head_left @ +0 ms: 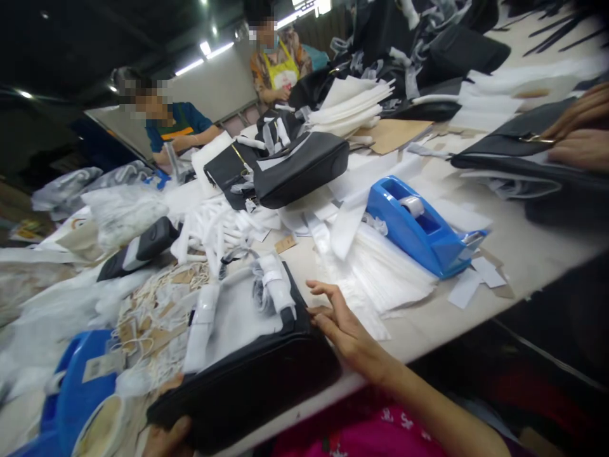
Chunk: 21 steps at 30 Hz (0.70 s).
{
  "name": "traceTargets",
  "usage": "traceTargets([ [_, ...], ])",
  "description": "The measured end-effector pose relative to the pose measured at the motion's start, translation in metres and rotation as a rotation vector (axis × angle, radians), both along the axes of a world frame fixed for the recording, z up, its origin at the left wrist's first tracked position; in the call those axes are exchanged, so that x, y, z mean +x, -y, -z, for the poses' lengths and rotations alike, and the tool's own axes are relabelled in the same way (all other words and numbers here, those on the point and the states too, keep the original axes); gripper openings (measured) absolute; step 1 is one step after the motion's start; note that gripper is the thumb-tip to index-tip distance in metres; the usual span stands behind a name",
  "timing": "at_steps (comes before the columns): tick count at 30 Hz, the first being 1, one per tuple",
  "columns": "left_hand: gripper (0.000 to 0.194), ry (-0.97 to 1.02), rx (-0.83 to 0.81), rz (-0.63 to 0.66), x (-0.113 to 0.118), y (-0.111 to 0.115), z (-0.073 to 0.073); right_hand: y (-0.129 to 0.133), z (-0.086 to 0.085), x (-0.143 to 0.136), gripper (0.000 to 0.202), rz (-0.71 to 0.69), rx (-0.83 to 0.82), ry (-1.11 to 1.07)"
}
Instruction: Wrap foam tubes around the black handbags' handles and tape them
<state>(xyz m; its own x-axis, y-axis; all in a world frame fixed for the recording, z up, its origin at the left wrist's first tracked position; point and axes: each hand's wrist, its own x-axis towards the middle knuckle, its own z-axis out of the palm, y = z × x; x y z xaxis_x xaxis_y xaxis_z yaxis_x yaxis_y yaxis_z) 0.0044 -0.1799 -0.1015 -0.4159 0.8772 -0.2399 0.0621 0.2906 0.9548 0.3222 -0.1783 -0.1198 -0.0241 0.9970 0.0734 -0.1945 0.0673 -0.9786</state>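
A black bag point(247, 387) lies in front of me at the table's edge, its bottom side turned toward me. White paper point(238, 304) covers its upper face, and two white wrapped strips point(276, 282) run over it. My left hand point(166, 437) grips the bag's lower left corner, the thumb against its near side and the fingers partly hidden. At the bag's right end, my right hand point(345, 330) has its fingers stretched and apart, the fingertips at or touching the side.
A blue tape dispenser point(413, 228) stands to the right beside stacked white sheets point(380, 266). Another blue dispenser point(85, 381) is at left, near stringed tags point(157, 311). More black bags point(304, 165) lie beyond. A co-worker's hands point(583, 133) rest on a bag at right; two people work opposite.
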Motion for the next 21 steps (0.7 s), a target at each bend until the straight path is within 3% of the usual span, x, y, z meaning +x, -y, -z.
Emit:
traceTargets([
  [4, 0.057, 0.119, 0.088, 0.001, 0.002, 0.0, 0.0, 0.007, -0.013, -0.005, 0.062, -0.12, 0.056, 0.125],
  [6, 0.056, 0.165, 0.114, 0.016, -0.001, 0.0, 0.0, 0.008, -0.017, -0.011, 0.069, -0.092, 0.083, 0.231],
  [10, 0.054, 0.189, 0.118, 0.072, -0.006, 0.0, 0.0, 0.008, -0.017, -0.023, 0.052, 0.005, 0.197, 0.417],
  [14, 0.042, 0.087, 0.228, 0.158, -0.009, 0.002, -0.003, 0.007, -0.011, -0.027, 0.04, 0.085, 0.278, 0.534],
  [21, 0.035, 0.009, 0.29, 0.31, -0.013, 0.006, -0.004, 0.011, 0.001, -0.035, 0.038, 0.174, 0.196, 0.535],
])
